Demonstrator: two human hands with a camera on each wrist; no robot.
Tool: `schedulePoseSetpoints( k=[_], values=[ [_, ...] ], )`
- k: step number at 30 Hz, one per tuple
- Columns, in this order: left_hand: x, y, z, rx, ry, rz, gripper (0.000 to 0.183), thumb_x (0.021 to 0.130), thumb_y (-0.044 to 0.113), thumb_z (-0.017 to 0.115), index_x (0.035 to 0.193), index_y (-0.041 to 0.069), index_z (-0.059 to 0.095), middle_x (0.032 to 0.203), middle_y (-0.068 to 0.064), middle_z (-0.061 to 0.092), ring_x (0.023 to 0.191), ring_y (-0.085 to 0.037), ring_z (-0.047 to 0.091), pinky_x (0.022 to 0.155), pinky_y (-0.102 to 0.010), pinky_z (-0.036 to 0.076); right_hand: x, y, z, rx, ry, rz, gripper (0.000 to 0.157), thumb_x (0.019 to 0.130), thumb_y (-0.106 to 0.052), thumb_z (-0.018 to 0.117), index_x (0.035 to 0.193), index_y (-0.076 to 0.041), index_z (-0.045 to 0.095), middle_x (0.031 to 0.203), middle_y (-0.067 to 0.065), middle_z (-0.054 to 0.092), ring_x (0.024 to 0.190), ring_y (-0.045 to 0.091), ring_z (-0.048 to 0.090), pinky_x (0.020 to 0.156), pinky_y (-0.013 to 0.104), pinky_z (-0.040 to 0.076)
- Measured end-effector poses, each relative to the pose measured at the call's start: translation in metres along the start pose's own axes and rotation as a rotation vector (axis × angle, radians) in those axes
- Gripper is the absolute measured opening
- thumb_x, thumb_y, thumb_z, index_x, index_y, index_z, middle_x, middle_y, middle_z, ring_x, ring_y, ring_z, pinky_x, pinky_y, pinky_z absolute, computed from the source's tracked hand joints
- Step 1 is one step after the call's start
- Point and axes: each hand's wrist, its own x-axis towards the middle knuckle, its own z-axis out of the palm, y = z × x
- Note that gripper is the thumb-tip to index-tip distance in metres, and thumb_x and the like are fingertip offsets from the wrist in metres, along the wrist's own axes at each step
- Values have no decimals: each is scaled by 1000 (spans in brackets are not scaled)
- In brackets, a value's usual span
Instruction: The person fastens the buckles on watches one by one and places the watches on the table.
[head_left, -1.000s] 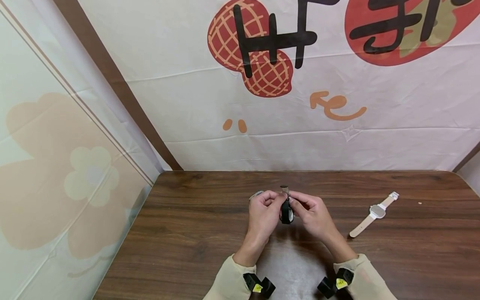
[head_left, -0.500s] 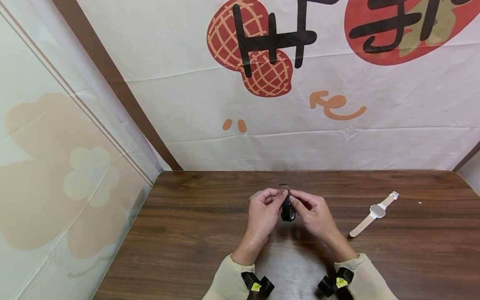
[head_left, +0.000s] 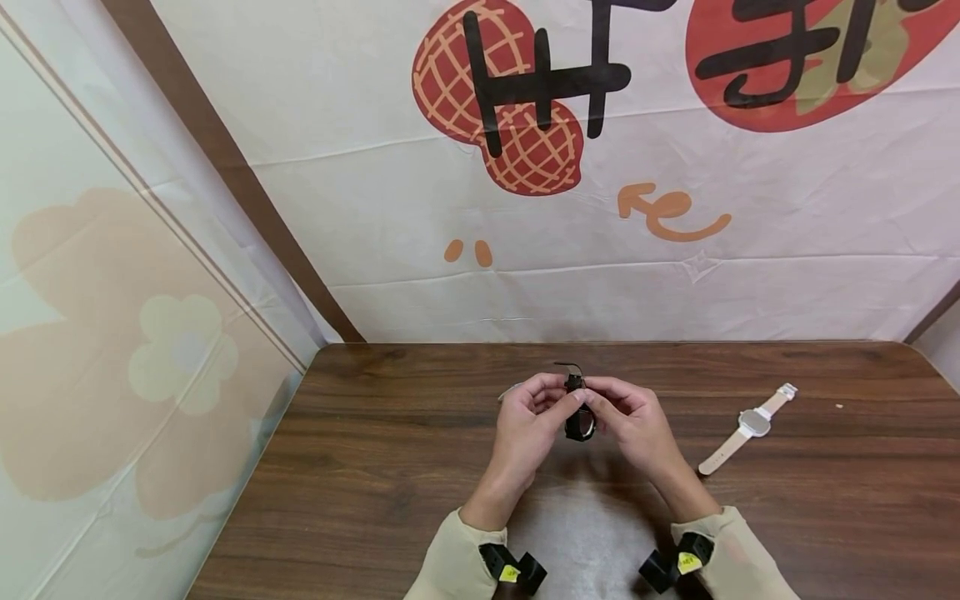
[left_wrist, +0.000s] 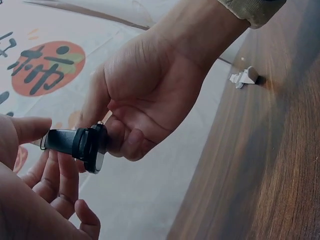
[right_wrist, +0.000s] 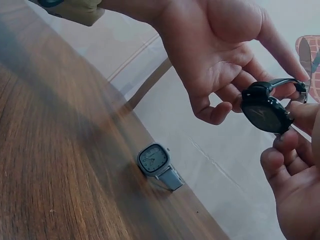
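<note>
A black wristwatch [head_left: 580, 426] is held up between both hands above the table, its face turned partly aside. The left hand [head_left: 522, 429] pinches its strap between thumb and fingers. From the other side, the right hand [head_left: 632, 429] grips the same watch, the two thumb tips meeting on the strap. In the left wrist view, the black strap [left_wrist: 62, 141] with a metal buckle piece at its end stretches from the case to the left thumb. The dark watch face [right_wrist: 266, 117] shows in the right wrist view. Fingers hide part of the strap and clasp.
On the wooden table [head_left: 360, 483], a watch with a cream strap [head_left: 753, 422] lies to the right. A square-faced watch [right_wrist: 153, 159] with a grey-looking strap lies behind the left hand. A printed cloth [head_left: 360, 208] hangs along the table's back edge.
The black watch has risen slightly and shifted a little right. The left thumb has slid lower and rightward toward the right thumb. The strap's top end now bends further left.
</note>
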Motion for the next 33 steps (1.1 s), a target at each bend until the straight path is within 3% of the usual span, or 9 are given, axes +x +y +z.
schedulePoseSetpoints(
  k=[12, 19, 27, 33],
  values=[
    [0, 0, -3, 62, -40, 47, 25, 86, 20, 79, 104, 4, 71, 87, -7, 71, 76, -11, 63, 67, -21, 49, 0, 0, -2, 77, -65, -38, 18, 98, 1, 56, 111, 10, 64, 77, -6, 64, 59, 11, 53, 53, 29, 48],
    [-1, 1, -3, 90, -36, 98, 22, 85, 18, 79, 103, 5, 74, 86, -12, 71, 71, -9, 63, 59, -19, 46, 1, 0, -4, 146, -128, -94, 20, 99, 3, 53, 114, 12, 62, 79, -1, 64, 60, 12, 55, 56, 27, 49],
    [1, 1, -4, 63, 9, 112, 22, 85, 13, 79, 104, 4, 73, 90, -13, 73, 76, -9, 65, 68, -20, 50, 1, -1, -4, 117, -92, -125, 20, 97, 6, 55, 114, 11, 64, 83, 4, 66, 58, 14, 53, 51, 32, 46],
    [4, 0, -8, 38, -20, 109, 23, 86, 12, 77, 108, 5, 73, 98, -13, 73, 84, -11, 67, 75, -23, 55, 2, -3, -3, 120, -60, -133, 19, 94, 9, 58, 112, 11, 65, 86, -1, 66, 60, 12, 52, 50, 31, 43]
  ],
)
